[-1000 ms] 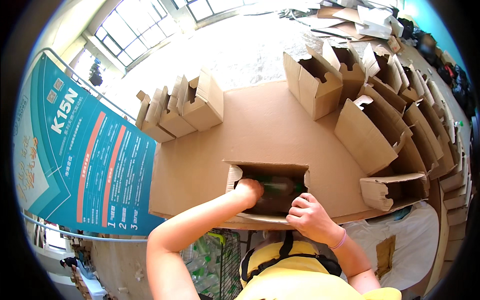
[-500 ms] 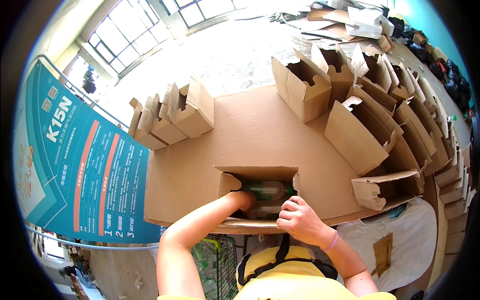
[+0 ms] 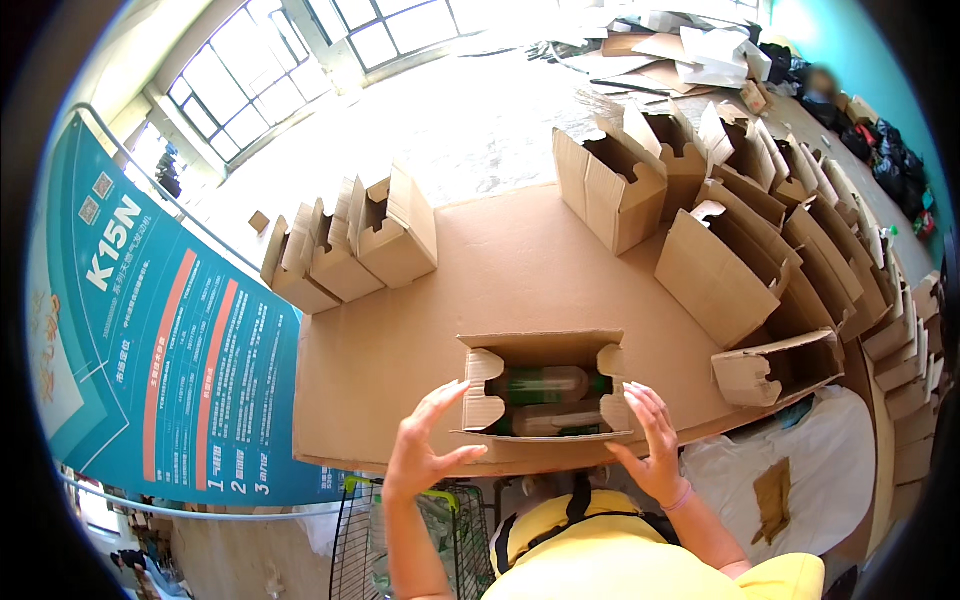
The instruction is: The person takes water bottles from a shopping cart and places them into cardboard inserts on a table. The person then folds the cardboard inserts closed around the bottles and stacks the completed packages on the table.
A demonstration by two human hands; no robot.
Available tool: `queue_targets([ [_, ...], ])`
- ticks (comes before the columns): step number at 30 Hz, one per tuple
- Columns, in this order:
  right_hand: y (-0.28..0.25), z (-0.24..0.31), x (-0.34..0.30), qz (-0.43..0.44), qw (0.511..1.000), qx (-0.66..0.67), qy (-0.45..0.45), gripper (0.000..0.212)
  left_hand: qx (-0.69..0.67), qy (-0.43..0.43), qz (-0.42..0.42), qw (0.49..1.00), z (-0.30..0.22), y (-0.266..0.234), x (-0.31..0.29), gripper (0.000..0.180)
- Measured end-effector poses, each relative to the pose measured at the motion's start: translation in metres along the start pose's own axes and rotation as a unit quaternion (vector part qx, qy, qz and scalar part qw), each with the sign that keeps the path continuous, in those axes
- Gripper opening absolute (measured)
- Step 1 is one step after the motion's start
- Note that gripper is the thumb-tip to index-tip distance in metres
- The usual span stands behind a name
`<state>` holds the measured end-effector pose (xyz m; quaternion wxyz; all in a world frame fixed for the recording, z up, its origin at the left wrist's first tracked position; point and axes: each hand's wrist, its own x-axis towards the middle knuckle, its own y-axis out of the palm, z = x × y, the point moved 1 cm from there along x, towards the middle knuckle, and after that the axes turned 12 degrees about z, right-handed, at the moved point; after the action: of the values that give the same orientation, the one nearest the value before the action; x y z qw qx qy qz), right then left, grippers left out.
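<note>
An open cardboard box stands at the near edge of the cardboard-topped table. Inside it lie clear plastic bottles, one with a green label and another in front of it. My left hand is beside the box's left end, fingers stretched out and thumb spread, holding nothing. At the right end my right hand is likewise spread and holds nothing. The fingertips of both hands are close to the box's end flaps; whether they touch, I cannot tell.
Many open cardboard boxes crowd the table's right side, and several more stand in a row at far left. A teal banner flanks the table. Below the near edge is a wire cart with plastic bottles.
My left hand has come out of the box and moved to its left side. My right hand has let go of the near right edge and opened. The box has shifted slightly right.
</note>
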<state>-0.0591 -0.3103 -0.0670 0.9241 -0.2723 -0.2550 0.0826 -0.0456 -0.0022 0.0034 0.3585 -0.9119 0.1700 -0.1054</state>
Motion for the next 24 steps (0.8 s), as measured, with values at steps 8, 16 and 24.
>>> queue_targets([
  [8,0.028,-0.015,0.000,0.013,0.984,0.021,0.176,0.029,0.044,-0.097,-0.090,0.990,0.052,0.028,0.010,0.060],
  [16,0.063,-0.030,-0.005,-0.135,0.962,0.157,0.179,0.055,0.102,0.122,-0.044,0.986,0.051,-0.005,0.101,0.064],
  [24,0.079,-0.028,0.000,-0.203,0.941,0.130,0.236,0.040,0.212,0.115,0.184,0.953,0.074,0.022,0.080,0.070],
])
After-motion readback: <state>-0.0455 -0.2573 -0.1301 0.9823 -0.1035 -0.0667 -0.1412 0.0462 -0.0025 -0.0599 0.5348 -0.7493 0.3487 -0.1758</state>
